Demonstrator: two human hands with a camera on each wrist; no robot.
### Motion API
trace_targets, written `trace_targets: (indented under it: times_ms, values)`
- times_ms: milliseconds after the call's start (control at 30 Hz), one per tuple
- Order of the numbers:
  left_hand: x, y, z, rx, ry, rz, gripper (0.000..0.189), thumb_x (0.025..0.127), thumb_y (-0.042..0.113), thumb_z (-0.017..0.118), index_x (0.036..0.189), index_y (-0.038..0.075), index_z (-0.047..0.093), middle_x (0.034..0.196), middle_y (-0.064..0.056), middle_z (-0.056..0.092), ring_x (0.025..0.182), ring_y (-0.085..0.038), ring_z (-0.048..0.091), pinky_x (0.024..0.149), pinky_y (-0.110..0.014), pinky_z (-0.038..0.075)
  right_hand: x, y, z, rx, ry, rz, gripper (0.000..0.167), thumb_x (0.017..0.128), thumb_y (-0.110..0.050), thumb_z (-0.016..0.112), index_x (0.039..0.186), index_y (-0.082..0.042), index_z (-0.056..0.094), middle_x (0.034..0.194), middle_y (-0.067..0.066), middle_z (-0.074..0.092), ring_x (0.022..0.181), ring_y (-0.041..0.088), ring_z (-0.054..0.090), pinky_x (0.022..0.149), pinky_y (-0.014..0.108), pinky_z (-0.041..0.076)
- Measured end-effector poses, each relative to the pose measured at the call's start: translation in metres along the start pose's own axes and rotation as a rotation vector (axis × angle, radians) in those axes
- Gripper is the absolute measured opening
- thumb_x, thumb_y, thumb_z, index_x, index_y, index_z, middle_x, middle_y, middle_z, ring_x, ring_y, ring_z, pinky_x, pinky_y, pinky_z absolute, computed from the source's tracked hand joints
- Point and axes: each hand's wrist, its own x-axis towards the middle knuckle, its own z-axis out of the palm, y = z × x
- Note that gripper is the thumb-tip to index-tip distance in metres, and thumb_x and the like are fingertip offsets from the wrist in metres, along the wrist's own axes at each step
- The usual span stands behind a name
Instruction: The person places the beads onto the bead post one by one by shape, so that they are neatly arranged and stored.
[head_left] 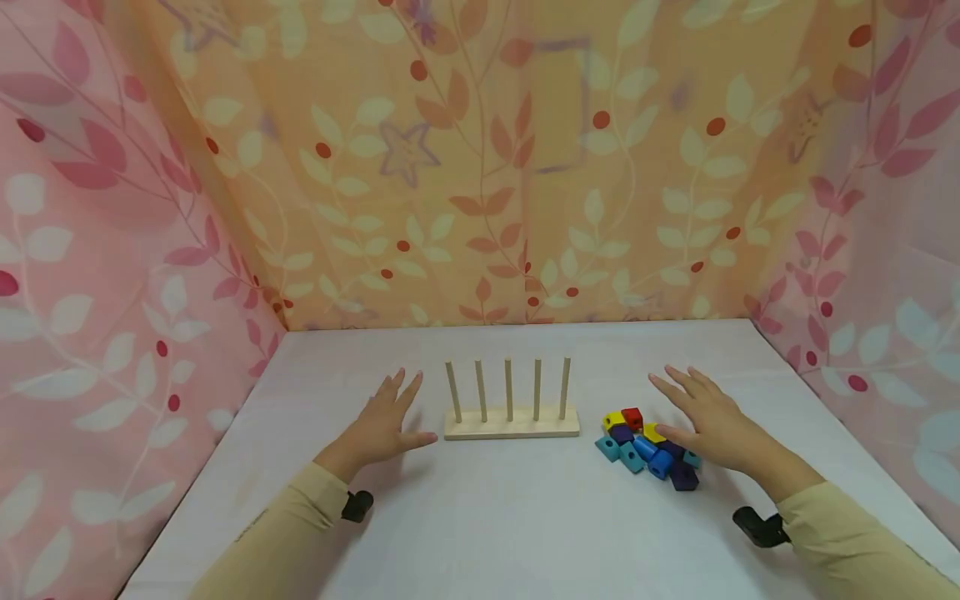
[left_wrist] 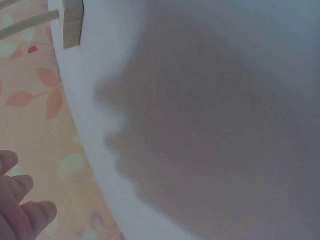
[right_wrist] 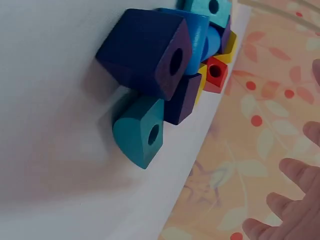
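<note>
A wooden peg stand (head_left: 512, 423) with several upright pegs stands mid-table; the pegs carry nothing. To its left my left hand (head_left: 381, 431) hovers with spread fingers, its thumb near the base's end. In the left wrist view one end of the stand (left_wrist: 73, 25) shows at the top. My right hand (head_left: 708, 421) is held above the right side of a pile of coloured beads, fingers apart and holding nothing. The pile has a red bead (head_left: 633, 417), yellow, blue and teal ones, and a dark purple bead (right_wrist: 145, 52). Each visible hole goes through a block-like bead.
A white cloth (head_left: 480, 517) covers the table. Patterned curtains (head_left: 480, 167) rise behind the table and along both sides. Black wrist cameras (head_left: 761, 527) sit at both sleeves.
</note>
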Motion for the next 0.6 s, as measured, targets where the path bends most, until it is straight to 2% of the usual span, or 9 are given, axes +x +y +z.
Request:
trace_targets:
  times_ms: [67,200,300,433,500,600]
  values:
    - [0.003,0.002,0.005,-0.122,-0.015,-0.009,0.102,0.076,0.056,0.064,0.148,0.022,0.001,0.151,-0.017,-0.003,0.136,-0.040,0.000,0.102,-0.063,0.016,-0.001,0.002,0.001,0.056,0.001,0.013,0.080,0.082,-0.045,0.062,0.146,-0.018,0.023,0.147,0.020,0.021,0.129,0.048,0.016,0.091,0.071,0.021]
    - [0.013,0.007,0.013,-0.308,0.020,-0.004,0.102,0.077,0.036,0.073,0.148,0.021,0.001,0.151,-0.017,0.003,0.136,-0.037,0.008,0.104,-0.057,0.020,-0.003,0.007,0.001,0.163,0.006,0.038,0.076,0.083,-0.039,0.064,0.144,-0.014,0.026,0.143,0.023,0.026,0.125,0.047,0.022,0.090,0.069,0.027]
    - [0.018,0.014,0.016,-0.452,0.061,0.010,0.097,0.078,0.025,0.074,0.148,0.015,0.008,0.150,-0.017,0.013,0.134,-0.038,0.020,0.103,-0.054,0.026,-0.006,0.013,0.002,0.215,0.002,0.063,0.073,0.084,-0.037,0.064,0.143,-0.011,0.028,0.140,0.024,0.029,0.125,0.047,0.025,0.089,0.067,0.031]
    - [0.027,0.016,0.027,-0.650,0.118,-0.013,0.088,0.077,0.012,0.074,0.146,0.009,0.019,0.145,-0.021,0.026,0.127,-0.041,0.032,0.099,-0.050,0.034,-0.011,0.023,0.008,0.282,-0.010,0.094,0.071,0.086,-0.037,0.062,0.142,-0.010,0.029,0.138,0.025,0.031,0.119,0.047,0.035,0.083,0.062,0.040]
    - [0.030,0.016,0.032,-0.712,0.133,-0.042,0.083,0.076,0.008,0.073,0.144,0.008,0.024,0.143,-0.021,0.030,0.126,-0.040,0.035,0.099,-0.049,0.035,-0.012,0.027,0.011,0.307,-0.015,0.102,0.070,0.086,-0.037,0.061,0.142,-0.010,0.030,0.136,0.025,0.033,0.116,0.046,0.039,0.082,0.061,0.042]
    - [0.035,0.012,0.039,-0.780,0.148,-0.088,0.076,0.078,0.009,0.072,0.142,0.009,0.031,0.143,-0.017,0.033,0.125,-0.036,0.038,0.097,-0.048,0.038,-0.016,0.031,0.014,0.340,-0.023,0.102,0.066,0.087,-0.035,0.061,0.141,-0.010,0.032,0.135,0.024,0.035,0.113,0.044,0.043,0.084,0.060,0.042]
